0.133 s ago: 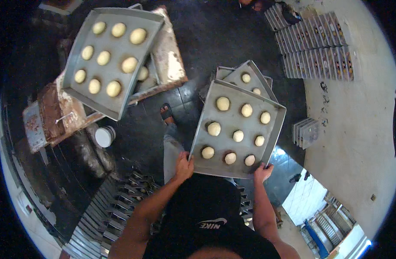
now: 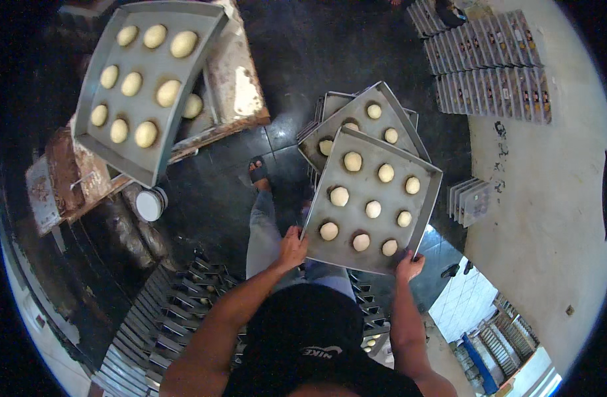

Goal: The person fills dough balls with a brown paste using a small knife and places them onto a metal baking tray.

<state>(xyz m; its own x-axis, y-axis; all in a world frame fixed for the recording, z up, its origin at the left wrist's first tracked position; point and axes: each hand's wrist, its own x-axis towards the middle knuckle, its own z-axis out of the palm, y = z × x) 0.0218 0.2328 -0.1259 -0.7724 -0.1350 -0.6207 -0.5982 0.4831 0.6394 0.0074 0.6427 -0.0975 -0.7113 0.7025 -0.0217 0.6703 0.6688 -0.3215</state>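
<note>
Between my two hands hangs a square grey metal baking tray [image 2: 399, 259] bearing several round pale dough balls [image 2: 373, 209] set in rows. My left hand [image 2: 293, 247] grips its near left corner, and my right hand [image 2: 410, 264] grips its near right corner; the fingers go partly out of sight beneath the rim. Just beyond it, a stack of similar trays [image 2: 356, 114] stands with the top one turned askew and dough balls on it. The held tray covers part of that stack.
At the upper left, another tray of dough balls [image 2: 144, 69] rests over a worn, flour-marked table [image 2: 240, 99]. A white-lidded bucket [image 2: 150, 204] stands on the dark floor [image 2: 204, 188]. Racks of trays [image 2: 177, 324] lie behind me, and clear crates [image 2: 492, 73] line the right wall.
The held tray has shifted slightly right relative to my body, uncovering more of the stacked tray beyond it. The table and its tray appear farther left. Both hands keep their hold.
</note>
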